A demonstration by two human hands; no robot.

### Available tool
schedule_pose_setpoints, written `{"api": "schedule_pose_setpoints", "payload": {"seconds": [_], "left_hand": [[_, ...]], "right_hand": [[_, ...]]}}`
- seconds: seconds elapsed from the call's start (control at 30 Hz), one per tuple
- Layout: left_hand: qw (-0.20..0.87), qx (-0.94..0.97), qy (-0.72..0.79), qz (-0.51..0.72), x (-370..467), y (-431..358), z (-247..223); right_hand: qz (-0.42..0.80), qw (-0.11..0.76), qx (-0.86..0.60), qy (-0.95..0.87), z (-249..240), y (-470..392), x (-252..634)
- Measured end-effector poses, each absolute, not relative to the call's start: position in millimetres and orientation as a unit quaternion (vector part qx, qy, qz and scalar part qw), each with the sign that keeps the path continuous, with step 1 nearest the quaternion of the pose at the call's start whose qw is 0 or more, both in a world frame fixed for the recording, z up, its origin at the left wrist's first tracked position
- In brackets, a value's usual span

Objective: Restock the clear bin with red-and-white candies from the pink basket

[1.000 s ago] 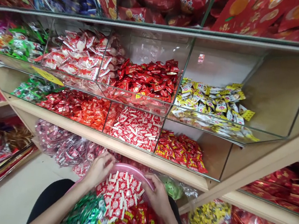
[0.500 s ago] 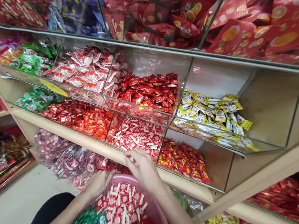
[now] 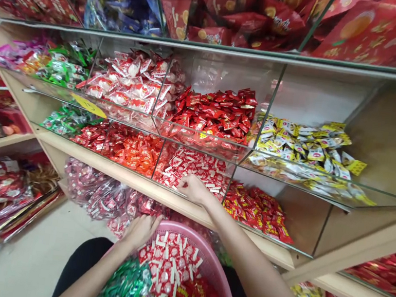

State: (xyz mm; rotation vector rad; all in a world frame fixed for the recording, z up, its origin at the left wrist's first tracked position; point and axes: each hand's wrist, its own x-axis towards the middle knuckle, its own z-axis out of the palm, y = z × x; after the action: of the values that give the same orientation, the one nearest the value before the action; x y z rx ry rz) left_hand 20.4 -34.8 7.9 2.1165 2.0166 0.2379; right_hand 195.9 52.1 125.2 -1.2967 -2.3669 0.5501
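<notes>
Narrow free gap over the lower-shelf red-and-white candies point(image 3: 203, 166), upper glass bin point(image 3: 199, 136) overhead, glass dividers point(image 3: 229, 185) at both sides.

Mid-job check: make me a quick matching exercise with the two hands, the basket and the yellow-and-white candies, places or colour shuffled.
1. left hand
2. right hand
3. basket
4. yellow-and-white candies

A. pink
B. right of the shelved glossy red candies
C. at the basket's rim
D. by the shelved red-and-white candies

Pairs: 1-C, 2-D, 3-A, 4-B
</notes>
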Motion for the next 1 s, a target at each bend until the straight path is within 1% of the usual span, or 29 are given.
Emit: {"api": "schedule_pose_setpoints", "payload": {"seconds": [0.13,0.2,0.3,0.33,0.4,0.47,0.57,0.63,0.73,0.83,1.0], "left_hand": [[0.108,0.710,0.692,0.073,22.1,-36.1,10.7],[0.109,0.710,0.692,0.076,22.0,-36.4,11.2],[0.107,0.716,0.685,0.079,21.3,-36.0,10.5],[0.106,0.719,0.682,0.079,21.3,-35.7,10.3],[0.107,0.721,0.681,0.072,21.4,-35.3,10.4],[0.114,0.723,0.679,0.062,21.8,-35.1,11.2],[0.117,0.726,0.675,0.065,22.5,-35.2,12.3],[0.115,0.725,0.675,0.075,23.0,-35.5,12.7],[0.122,0.719,0.679,0.079,23.7,-36.3,13.8],[0.126,0.715,0.683,0.078,23.9,-37.0,15.3],[0.109,0.718,0.683,0.079,22.4,-36.9,12.5]], "right_hand": [[0.178,0.223,-0.442,-0.850,127.4,48.0,199.3],[0.147,0.272,-0.431,-0.848,136.3,36.4,201.9],[0.117,0.376,-0.389,-0.833,153.3,5.3,206.5],[0.125,0.399,-0.372,-0.829,157.2,-7.0,208.0],[0.177,0.409,-0.349,-0.824,157.7,-30.2,210.9],[0.254,0.382,-0.340,-0.821,145.2,-47.3,214.1],[0.339,0.311,-0.363,-0.810,105.6,-56.8,219.9],[0.363,0.268,-0.382,-0.807,75.0,-54.7,223.6],[0.382,0.233,-0.391,-0.804,40.6,-47.4,226.3],[0.392,0.203,-0.389,-0.808,27.1,-41.4,224.0],[0.398,0.112,-0.387,-0.824,26.8,-35.1,214.3]]}}
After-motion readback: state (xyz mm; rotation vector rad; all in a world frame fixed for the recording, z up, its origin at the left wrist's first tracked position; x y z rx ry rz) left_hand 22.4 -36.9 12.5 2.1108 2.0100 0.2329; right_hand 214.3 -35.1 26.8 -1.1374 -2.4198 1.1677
